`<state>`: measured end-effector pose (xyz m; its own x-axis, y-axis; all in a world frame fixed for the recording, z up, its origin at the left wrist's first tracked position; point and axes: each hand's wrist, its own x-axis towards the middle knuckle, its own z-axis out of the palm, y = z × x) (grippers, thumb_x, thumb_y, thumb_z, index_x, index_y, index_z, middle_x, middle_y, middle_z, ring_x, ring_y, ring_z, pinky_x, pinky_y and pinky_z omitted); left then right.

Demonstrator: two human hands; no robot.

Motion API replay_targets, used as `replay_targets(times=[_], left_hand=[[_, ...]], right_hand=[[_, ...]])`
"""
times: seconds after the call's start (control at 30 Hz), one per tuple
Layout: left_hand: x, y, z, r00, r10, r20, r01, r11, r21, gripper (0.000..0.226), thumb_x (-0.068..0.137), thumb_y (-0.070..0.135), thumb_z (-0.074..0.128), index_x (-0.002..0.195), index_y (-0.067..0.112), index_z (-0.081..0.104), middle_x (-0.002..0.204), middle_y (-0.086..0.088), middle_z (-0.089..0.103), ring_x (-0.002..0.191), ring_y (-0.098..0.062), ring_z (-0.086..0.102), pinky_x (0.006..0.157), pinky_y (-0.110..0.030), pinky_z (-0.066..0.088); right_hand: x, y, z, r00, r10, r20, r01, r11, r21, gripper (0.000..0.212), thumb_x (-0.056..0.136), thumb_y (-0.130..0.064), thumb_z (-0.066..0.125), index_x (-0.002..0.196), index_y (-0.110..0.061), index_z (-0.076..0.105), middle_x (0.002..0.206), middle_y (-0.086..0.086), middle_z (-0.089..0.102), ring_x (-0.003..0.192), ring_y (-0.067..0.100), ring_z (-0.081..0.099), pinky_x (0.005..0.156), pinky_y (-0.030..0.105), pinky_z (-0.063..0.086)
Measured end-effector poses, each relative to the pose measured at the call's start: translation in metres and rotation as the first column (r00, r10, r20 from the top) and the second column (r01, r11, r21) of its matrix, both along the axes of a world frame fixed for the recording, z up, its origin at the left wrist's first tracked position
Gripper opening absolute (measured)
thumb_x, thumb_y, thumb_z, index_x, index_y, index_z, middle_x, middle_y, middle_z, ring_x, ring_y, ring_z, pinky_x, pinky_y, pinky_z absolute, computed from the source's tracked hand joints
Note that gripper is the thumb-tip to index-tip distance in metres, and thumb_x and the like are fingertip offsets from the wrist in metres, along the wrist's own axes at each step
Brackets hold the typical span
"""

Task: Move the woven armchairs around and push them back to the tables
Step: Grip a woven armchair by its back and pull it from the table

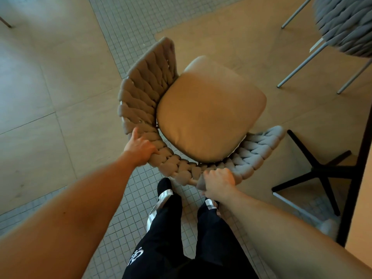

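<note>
The woven armchair (153, 109) stands on the tiled floor (40, 97) directly before the person, just beside the table's black cross base (320, 170) at right. The left hand (141, 147) grips the padded back rim, and the right hand (218, 183) curls round the rim further along. The thick braided weave looks soft over a stiff frame, so the rim gives the surest hold; the tan seat cushion (209, 111) may sit loose. White lettering on the black trousers (161, 244) is unreadable
</note>
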<state>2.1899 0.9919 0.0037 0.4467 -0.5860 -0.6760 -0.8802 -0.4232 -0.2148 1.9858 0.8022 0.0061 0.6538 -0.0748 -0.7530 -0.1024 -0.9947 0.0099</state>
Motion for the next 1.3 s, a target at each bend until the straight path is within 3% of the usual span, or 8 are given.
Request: replay_targets(times=[0.17, 0.3, 0.5, 0.7, 0.8, 0.93, 1.07, 1.3], left_hand=[[0.042, 0.002, 0.006, 0.995, 0.048, 0.090, -0.056, 0.994, 0.092, 0.038, 0.100, 0.036, 0.056, 0.135, 0.051, 0.054, 0.157, 0.007, 0.040, 0.154, -0.040, 0.002, 0.110, -0.079, -0.005], [0.052, 0.001, 0.000, 0.984, 0.132, 0.123, -0.142, 0.987, 0.077, 0.041, 0.098, 0.041, 0.057, 0.139, 0.047, 0.053, 0.161, 0.001, 0.031, 0.152, -0.045, -0.007, 0.112, -0.077, -0.006], [0.024, -0.012, -0.009, 0.982, 0.175, 0.070, -0.185, 0.963, 0.197, 0.072, 0.084, 0.047, 0.073, 0.149, 0.033, 0.045, 0.160, -0.009, 0.033, 0.150, -0.050, -0.002, 0.108, -0.080, -0.009], [-0.033, -0.037, -0.004, 0.973, 0.225, -0.060, -0.203, 0.946, 0.252, 0.090, 0.081, 0.051, 0.075, 0.155, 0.041, 0.025, 0.162, -0.005, 0.030, 0.150, -0.049, 0.006, 0.099, -0.086, -0.012], [-0.063, -0.053, -0.003, 0.966, 0.225, -0.126, -0.191, 0.953, 0.237, 0.093, 0.077, 0.055, 0.076, 0.154, 0.038, 0.026, 0.157, -0.002, 0.038, 0.147, -0.044, 0.025, 0.100, -0.085, -0.011], [-0.108, -0.082, -0.004, 0.912, 0.288, -0.292, -0.234, 0.950, 0.205, 0.084, 0.077, 0.061, 0.074, 0.147, 0.032, 0.039, 0.145, -0.004, 0.053, 0.138, -0.039, 0.043, 0.108, -0.081, -0.006], [-0.145, -0.115, -0.005, 0.853, 0.365, -0.374, -0.333, 0.931, 0.150, 0.082, 0.078, 0.061, 0.073, 0.144, 0.028, 0.039, 0.137, -0.009, 0.056, 0.129, -0.041, 0.048, 0.111, -0.070, 0.020], [-0.158, -0.130, -0.008, 0.845, 0.395, -0.361, -0.430, 0.903, -0.018, 0.039, 0.090, 0.026, 0.063, 0.127, 0.032, 0.054, 0.116, -0.002, 0.065, 0.113, -0.034, 0.061, 0.106, -0.068, 0.023]], right_hand=[[0.023, 0.041, -0.010, 0.990, -0.131, 0.046, 0.128, 0.990, 0.063, 0.064, 0.092, -0.064, 0.058, 0.133, -0.015, 0.051, 0.126, 0.010, 0.064, 0.119, 0.032, 0.057, 0.095, 0.046, 0.046], [0.032, 0.046, -0.018, 0.978, -0.201, 0.049, 0.192, 0.970, 0.148, 0.064, 0.092, -0.059, 0.062, 0.135, -0.015, 0.049, 0.132, 0.013, 0.061, 0.127, 0.035, 0.049, 0.102, 0.051, 0.040], [0.011, -0.024, -0.019, 0.997, 0.037, -0.061, -0.027, 0.987, 0.156, 0.086, 0.082, -0.065, 0.069, 0.148, -0.023, 0.034, 0.133, 0.010, 0.061, 0.127, 0.036, 0.051, 0.108, 0.051, 0.033], [-0.002, -0.111, -0.017, 0.983, 0.163, -0.088, -0.164, 0.986, -0.009, 0.073, 0.078, -0.064, 0.071, 0.140, -0.035, 0.046, 0.133, -0.003, 0.062, 0.129, 0.026, 0.052, 0.115, 0.052, 0.021], [0.002, -0.144, -0.012, 0.984, 0.133, -0.123, -0.142, 0.987, -0.073, 0.072, 0.077, -0.065, 0.071, 0.138, -0.036, 0.047, 0.135, -0.004, 0.059, 0.132, 0.026, 0.049, 0.115, 0.054, 0.022], [0.007, -0.179, -0.006, 0.985, 0.094, -0.143, -0.112, 0.986, -0.121, 0.062, 0.076, -0.068, 0.072, 0.126, -0.037, 0.052, 0.131, -0.006, 0.060, 0.128, 0.024, 0.051, 0.111, 0.048, 0.030], [0.015, -0.200, -0.005, 0.982, 0.058, -0.179, -0.084, 0.986, -0.143, 0.063, 0.077, -0.066, 0.074, 0.126, -0.033, 0.052, 0.126, -0.002, 0.062, 0.125, 0.025, 0.054, 0.106, 0.041, 0.040], [0.022, -0.197, -0.008, 0.978, 0.062, -0.199, -0.090, 0.986, -0.140, 0.061, 0.078, -0.059, 0.080, 0.127, -0.034, 0.055, 0.126, -0.001, 0.062, 0.119, 0.023, 0.060, 0.090, 0.034, 0.048]])
